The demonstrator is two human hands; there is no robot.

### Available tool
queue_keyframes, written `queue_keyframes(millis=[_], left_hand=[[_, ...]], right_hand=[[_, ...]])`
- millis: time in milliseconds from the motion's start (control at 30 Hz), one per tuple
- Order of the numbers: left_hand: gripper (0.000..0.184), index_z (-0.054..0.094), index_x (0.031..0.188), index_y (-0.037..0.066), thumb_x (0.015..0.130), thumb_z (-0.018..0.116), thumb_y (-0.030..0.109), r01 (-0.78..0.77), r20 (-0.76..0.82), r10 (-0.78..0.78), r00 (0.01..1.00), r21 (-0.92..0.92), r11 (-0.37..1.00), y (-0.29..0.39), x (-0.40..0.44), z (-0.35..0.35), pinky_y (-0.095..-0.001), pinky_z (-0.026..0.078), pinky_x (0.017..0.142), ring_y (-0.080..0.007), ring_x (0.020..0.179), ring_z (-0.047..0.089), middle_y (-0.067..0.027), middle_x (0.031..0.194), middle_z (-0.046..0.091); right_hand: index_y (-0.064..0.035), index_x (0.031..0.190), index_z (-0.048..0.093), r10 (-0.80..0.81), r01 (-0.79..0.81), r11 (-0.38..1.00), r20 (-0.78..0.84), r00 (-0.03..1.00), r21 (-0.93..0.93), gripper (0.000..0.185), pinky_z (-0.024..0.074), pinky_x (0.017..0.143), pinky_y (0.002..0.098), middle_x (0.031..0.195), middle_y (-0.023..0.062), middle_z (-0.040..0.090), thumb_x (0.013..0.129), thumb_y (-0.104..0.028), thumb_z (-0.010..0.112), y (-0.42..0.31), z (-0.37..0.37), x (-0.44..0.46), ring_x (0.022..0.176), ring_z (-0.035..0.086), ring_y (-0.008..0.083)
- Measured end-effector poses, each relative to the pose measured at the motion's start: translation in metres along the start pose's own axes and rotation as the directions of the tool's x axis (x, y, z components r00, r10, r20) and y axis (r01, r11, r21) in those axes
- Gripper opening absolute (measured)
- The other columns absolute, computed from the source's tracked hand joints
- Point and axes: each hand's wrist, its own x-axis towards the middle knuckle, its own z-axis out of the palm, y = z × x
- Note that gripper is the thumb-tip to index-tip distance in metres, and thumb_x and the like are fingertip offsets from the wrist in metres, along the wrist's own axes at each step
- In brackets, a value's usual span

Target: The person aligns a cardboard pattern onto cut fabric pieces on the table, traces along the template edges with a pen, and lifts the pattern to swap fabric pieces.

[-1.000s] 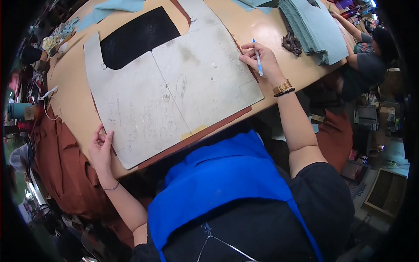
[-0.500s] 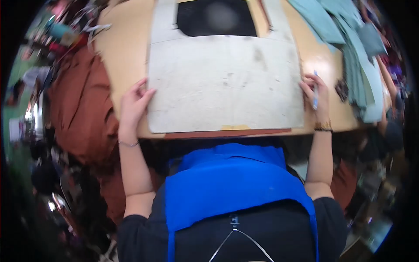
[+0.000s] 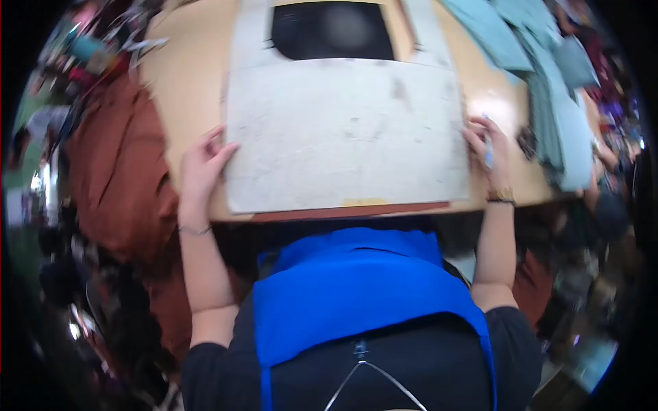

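Observation:
A large, smudged white board (image 3: 343, 130), with a dark opening (image 3: 332, 31) at its far end, lies flat before me. Brown fabric (image 3: 356, 212) peeks out under its near edge. My left hand (image 3: 202, 166) is at the board's left edge, thumb and fingers closed around it. At the opposite edge, my right hand (image 3: 496, 151) has its fingertips against the side and a blue-and-white pen (image 3: 488, 152) held in it. The palm partly hides the pen.
The board rests on a light wooden table (image 3: 185, 75). Brown cloth (image 3: 123, 171) hangs off the left side. Pale teal fabric (image 3: 545, 103) lies along the right, near a small dark object (image 3: 526, 142). Blurred people and items surround the table.
The whole view has shifted slightly, so everything sits a little further left and lower. Both hands keep their places at the board's edges.

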Motion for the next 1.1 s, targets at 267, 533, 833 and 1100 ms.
queue_keyframes(millis=[267,533,833,1100], left_hand=[[0.05,0.058,0.129,-0.002,0.085,0.075,0.01,-0.032,0.007,0.032,0.999,0.013,0.999,-0.01,0.005,-0.002,-0.0182,0.037,0.056,-0.0026,0.062,0.042,0.0073,0.071,0.044],[0.047,0.057,0.128,0.0,0.086,0.074,0.014,-0.168,-0.002,0.168,0.986,0.017,0.986,0.019,0.027,0.012,-0.0222,0.043,0.064,-0.0071,0.07,0.052,0.0015,0.078,0.054],[0.043,0.063,0.123,0.008,0.083,0.072,0.023,-0.62,0.307,0.539,0.784,0.407,0.671,0.13,0.095,0.107,-0.0406,0.047,0.097,-0.0315,0.111,0.058,-0.0147,0.121,0.059],[0.038,0.069,0.114,0.01,0.079,0.075,0.025,-0.605,0.414,0.444,0.795,0.476,0.639,0.148,0.106,0.113,-0.0401,0.045,0.097,-0.0288,0.109,0.057,-0.0096,0.111,0.063]], right_hand=[[-0.0025,0.106,0.067,0.016,-0.016,0.996,-0.006,1.0,0.093,0.032,0.0519,0.068,0.0265,0.08,0.003,0.07,0.079,-0.016,0.079,0.017,-0.004,0.003,0.072,0.063,0.0094],[-0.0032,0.108,0.067,-0.018,0.02,1.0,-0.059,0.998,0.02,0.027,0.0498,0.067,0.024,0.076,0.0018,0.065,0.087,-0.02,0.073,-0.004,-0.004,0.009,0.07,0.06,0.009],[-0.0041,0.112,0.069,-0.064,0.098,0.914,-0.099,0.993,0.393,0.025,0.0465,0.064,0.0186,0.085,0.0,0.063,0.096,-0.022,0.062,-0.061,0.044,0.037,0.075,0.056,0.0029],[-0.0003,0.104,0.068,-0.189,0.167,0.867,-0.002,0.982,0.469,0.019,0.0506,0.07,0.0211,0.091,0.0059,0.072,0.09,-0.013,0.067,-0.085,0.098,0.066,0.082,0.068,0.0095]])
